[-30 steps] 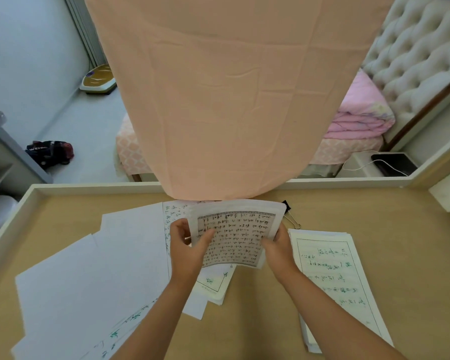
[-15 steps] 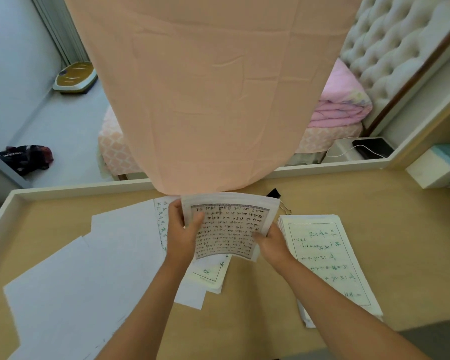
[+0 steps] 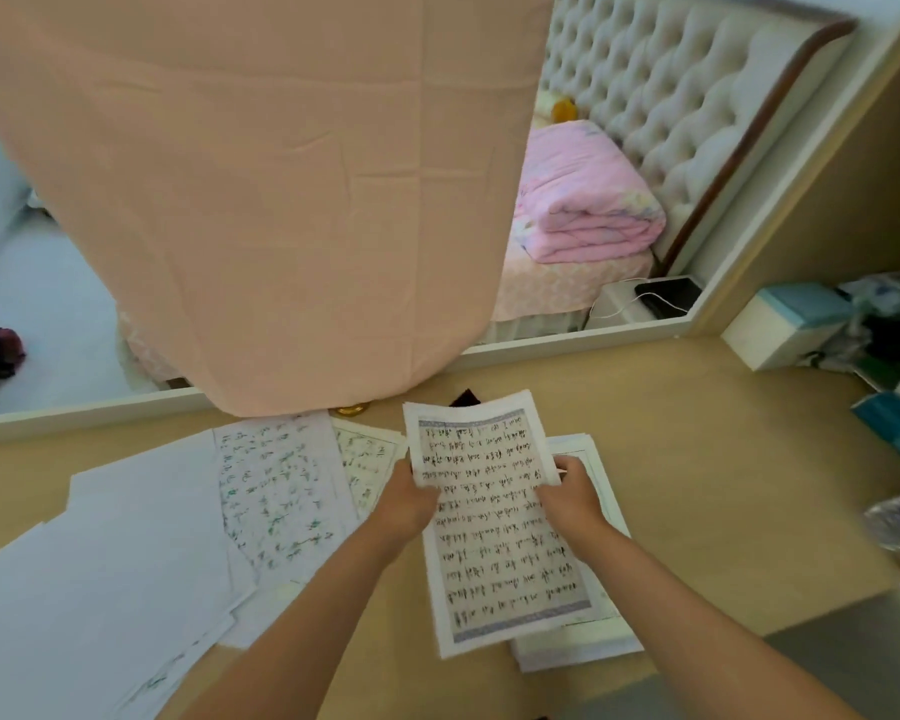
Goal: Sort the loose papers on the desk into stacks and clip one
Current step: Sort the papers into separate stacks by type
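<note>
Both hands grip one handwritten sheet [image 3: 494, 522] (long side towards the person): left hand [image 3: 406, 498] on its left edge, right hand [image 3: 567, 498] on its right, above the stack [image 3: 601, 485] on the counter [image 3: 723, 485].

The sheet [image 3: 494, 532], white with a bluish border and rows of dark handwriting, was up off the stack [image 3: 583, 646], top edge curling, pinched at both long edges by the left hand [image 3: 409, 498] and right hand [image 3: 567, 498]. The stack lay fairly square beneath it. Loose papers [image 3: 126, 537] sprawled overlapping to the left, some blank, one scribbled in green. A black clip [image 3: 464, 397] peeked out behind the sheet's top.
</note>
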### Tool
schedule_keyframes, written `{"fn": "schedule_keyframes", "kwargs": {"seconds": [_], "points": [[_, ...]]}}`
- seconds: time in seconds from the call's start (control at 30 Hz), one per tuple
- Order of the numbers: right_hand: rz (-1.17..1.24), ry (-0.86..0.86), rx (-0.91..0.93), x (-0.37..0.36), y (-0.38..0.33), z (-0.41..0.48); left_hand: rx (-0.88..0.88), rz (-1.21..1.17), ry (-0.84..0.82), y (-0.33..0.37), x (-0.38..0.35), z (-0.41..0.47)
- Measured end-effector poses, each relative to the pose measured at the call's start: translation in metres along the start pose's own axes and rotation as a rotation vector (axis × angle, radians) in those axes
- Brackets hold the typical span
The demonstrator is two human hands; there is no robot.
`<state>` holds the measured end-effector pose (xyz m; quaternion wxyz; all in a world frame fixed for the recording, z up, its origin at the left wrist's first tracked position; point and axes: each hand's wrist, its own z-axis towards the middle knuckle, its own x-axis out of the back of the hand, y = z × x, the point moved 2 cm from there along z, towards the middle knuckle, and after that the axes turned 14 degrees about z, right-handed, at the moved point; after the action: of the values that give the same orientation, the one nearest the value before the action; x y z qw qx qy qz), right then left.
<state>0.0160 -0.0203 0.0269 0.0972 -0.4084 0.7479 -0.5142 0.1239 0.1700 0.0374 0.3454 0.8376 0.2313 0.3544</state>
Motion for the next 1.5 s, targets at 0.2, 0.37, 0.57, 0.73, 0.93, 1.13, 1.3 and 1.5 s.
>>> {"fn": "schedule_keyframes", "kwargs": {"seconds": [0.2, 0.37, 0.57, 0.73, 0.93, 1.13, 1.3, 1.5], "points": [[-0.087, -0.004, -0.060, 0.076, 0.038, 0.043, 0.068, 0.015, -0.098, 0.008, -0.101, 0.025], [-0.374, -0.147, -0.099, 0.103, 0.067, 0.067, 0.115, 0.113, -0.153, 0.008, -0.147, 0.025], [-0.269, -0.302, -0.124, 0.108, 0.075, 0.072, 0.169, 0.047, -0.077, 0.011, -0.165, 0.028], [-0.480, -0.197, 0.015, 0.106, 0.056, 0.076, 0.187, 0.111, 0.024, 0.021, -0.148, 0.028], [-0.216, -0.409, 0.064, 0.043, 0.016, 0.060, 0.181, 0.215, 0.220, 0.006, -0.085, 0.040], [-0.228, -0.616, 0.006, -0.074, -0.007, 0.023, 0.098, 0.331, 0.191, -0.051, 0.001, 0.034], [-0.281, -0.618, -0.045, -0.171, 0.001, -0.008, 0.128, 0.513, 0.235, -0.132, 0.091, 0.016], [-0.474, -0.535, 0.060, -0.267, -0.005, -0.028, 0.296, 0.827, 0.308, -0.240, 0.212, -0.007]]}}
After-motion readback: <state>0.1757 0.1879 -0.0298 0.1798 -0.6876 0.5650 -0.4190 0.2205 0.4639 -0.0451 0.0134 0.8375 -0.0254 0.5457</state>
